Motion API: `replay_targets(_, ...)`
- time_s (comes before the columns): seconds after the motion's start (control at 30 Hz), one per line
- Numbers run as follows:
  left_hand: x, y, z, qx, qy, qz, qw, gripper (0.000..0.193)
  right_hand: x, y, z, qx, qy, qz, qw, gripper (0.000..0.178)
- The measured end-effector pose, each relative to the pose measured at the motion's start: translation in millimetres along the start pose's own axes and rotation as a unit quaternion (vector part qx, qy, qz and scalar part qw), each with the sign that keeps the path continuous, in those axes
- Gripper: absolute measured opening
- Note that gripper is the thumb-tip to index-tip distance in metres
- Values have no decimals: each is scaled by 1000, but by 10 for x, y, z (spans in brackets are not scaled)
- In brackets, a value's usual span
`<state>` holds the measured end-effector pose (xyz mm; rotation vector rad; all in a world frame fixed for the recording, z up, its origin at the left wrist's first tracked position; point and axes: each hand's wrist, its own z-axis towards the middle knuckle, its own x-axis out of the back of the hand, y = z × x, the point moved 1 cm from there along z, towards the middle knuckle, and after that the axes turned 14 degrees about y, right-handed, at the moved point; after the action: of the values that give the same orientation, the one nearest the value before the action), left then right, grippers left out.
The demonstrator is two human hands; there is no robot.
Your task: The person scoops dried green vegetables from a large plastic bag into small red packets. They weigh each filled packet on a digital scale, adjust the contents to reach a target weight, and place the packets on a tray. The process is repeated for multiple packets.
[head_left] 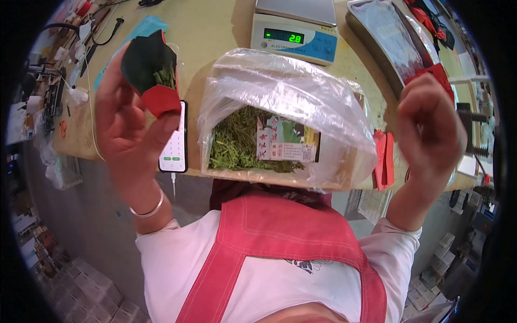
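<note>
My left hand is raised at the left, gripping a small red packet with a dark green inner side. Its mouth gapes, and bits of dried green herb show inside. My right hand is raised at the right with its fingers curled together; whatever they may hold is hidden. Red material shows just beyond its fingertips. Between my hands stands a box lined with a clear plastic bag. Dried green herbs and a printed card lie in it.
An electronic scale with a lit green display stands behind the box. A metal tray holding clear plastic is at the far right. Red packets lie right of the box. A plugged-in phone rests by my left hand on the table.
</note>
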<state>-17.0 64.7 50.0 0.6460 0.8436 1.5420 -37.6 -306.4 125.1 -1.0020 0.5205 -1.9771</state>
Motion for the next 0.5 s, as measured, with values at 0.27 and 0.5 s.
replay_targets(0.27, -344, 118, -765, 232, -15, -124, 965, 96, -606, -449, -769, 122, -133, -126, 976, 15)
replay_targets(0.5, -454, 87, -975, 61, -59, 10, 996, 94, -533, -782, -1009, 101, -62, -104, 987, 14)
